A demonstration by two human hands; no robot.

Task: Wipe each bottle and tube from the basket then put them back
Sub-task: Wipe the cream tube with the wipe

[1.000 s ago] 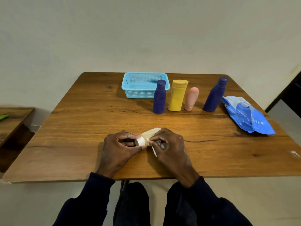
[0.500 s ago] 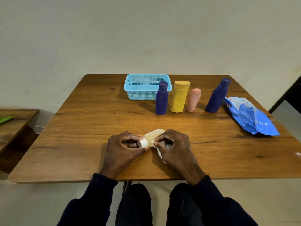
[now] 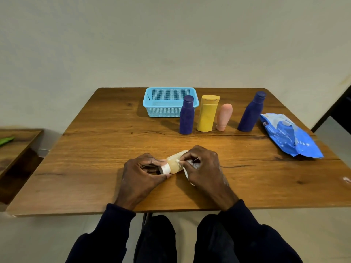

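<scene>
Head view: pale yellow tube on its side between the two sets of fingers, white cap end toward the left fingers, tail end angled away past the right fingers. Gripped at the cap by the left hand, fingers curled over the top, thumb under it. Covered along the body by the right hand, fingers bent and bunched together, pinching a white wipe against the tube, with a loose end of wipe hanging below the palm. Both hands knuckles-up, wrists angled inward, dark sleeves reaching over the near edge of the bench. Cannot tell whether the tube touches the bench or sits just above it. Well beyond the fingertips, standing in a row: left blue bottle, yellow bottle, pink tube, right blue bottle. Just behind the row's left end, light blue basket. Well off to the right of the right fingers, blue wipes pack lying flat.
</scene>
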